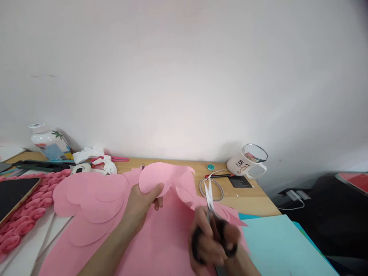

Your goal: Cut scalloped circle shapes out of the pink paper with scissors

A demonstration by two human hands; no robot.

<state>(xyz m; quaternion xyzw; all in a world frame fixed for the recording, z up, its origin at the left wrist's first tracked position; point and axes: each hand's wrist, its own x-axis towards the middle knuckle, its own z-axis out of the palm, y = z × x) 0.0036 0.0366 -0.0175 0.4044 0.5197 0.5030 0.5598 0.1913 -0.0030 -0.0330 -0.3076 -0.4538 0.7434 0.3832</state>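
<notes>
My left hand (146, 197) pinches a rounded pink paper piece (156, 178) between thumb and fingers, above a larger pink sheet (161, 245). From the held piece, a curling strip of pink paper (185, 186) trails to the right. My right hand (209, 239), blurred by motion, has its fingers through the black handles of a pair of scissors (209, 195). The blades point up and away from me, slightly apart, with no paper seen between them. Several overlapping pink paper rounds (96, 207) lie left of my left hand.
A white mug (247, 161) stands at the back right beside a looped cable (212, 189). Light blue paper sheets (281, 241) lie at the right. On the left are a white bottle (51, 142), crumpled tissues (107, 163) and a phone-like dark object (14, 195) on a pink bumpy mat (37, 207).
</notes>
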